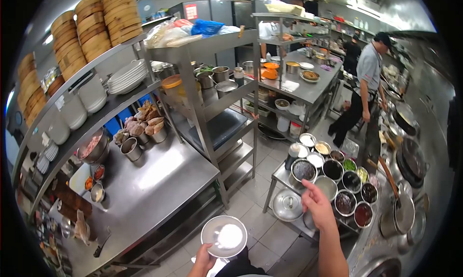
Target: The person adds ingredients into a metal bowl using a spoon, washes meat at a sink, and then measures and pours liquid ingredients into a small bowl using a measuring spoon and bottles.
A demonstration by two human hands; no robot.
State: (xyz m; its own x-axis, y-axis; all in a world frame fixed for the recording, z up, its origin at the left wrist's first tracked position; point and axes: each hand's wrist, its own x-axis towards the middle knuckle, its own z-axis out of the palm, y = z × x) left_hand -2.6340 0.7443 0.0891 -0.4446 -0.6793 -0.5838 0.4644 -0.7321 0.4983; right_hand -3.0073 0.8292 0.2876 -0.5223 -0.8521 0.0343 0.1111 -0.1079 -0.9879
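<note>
A round pale bowl (224, 236) is in my left hand (204, 258), gripped at its left rim near the bottom of the view. White glare covers the middle of the bowl, so its contents cannot be made out. My right hand (314, 201) is raised at the near edge of the condiment stand, fingers bent and index finger reaching forward. Just beyond that hand is a pot with dark contents (304, 170), and a pale-filled pot (326, 187) lies to its right. Whether the right fingers pinch anything is too small to tell.
A steel table (159, 180) with bowls and a knife (101, 245) stands on the left, below shelves of plates and bamboo steamers (89, 31). Woks and pots (398, 214) line the right side. A co-worker (370, 79) stands farther back at the stoves. Tiled floor (270, 233) shows between.
</note>
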